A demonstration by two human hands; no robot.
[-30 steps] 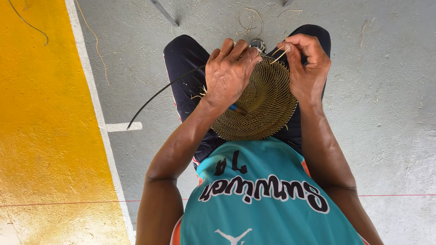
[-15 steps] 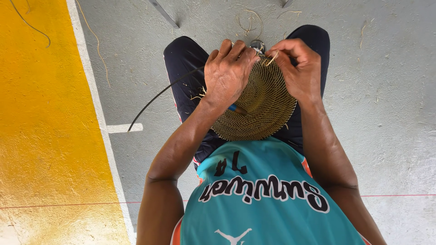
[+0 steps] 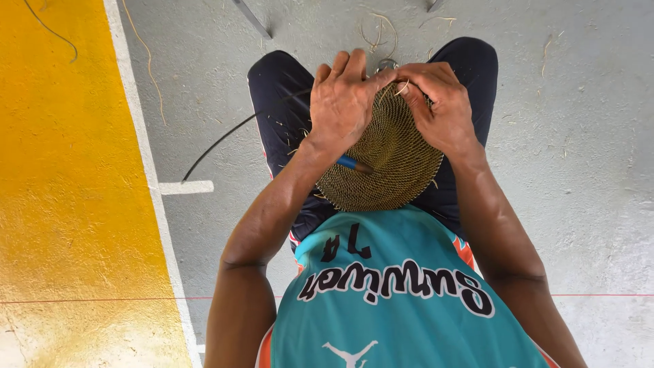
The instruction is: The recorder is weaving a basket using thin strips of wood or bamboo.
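**Both hands on the woven disc**

We see no containers. The disc (image 3: pixel 388 160) rests on the lap, round, its face tilted up. Our left hand (image 3: pixel 340 102) lies flat on it, fingers spread, gripping its far edge. Our right hand (image 3: pixel 436 102) pinches a thin straw (image 3: pixel 403 87) at the rim. A blue tool (image 3: pixel 354 163) pokes out beneath the left wrist. A dark cord (image 3: pixel 225 140) trails across the grey floor (image 3: pixel 586 170) toward a yellow stripe (image 3: pixel 61 191).

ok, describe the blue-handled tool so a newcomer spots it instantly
Start at the round woven disc on the person's lap. Under the left hand, a short blue handle pokes out across the weave: the only blue, smooth piece against the tan coils.
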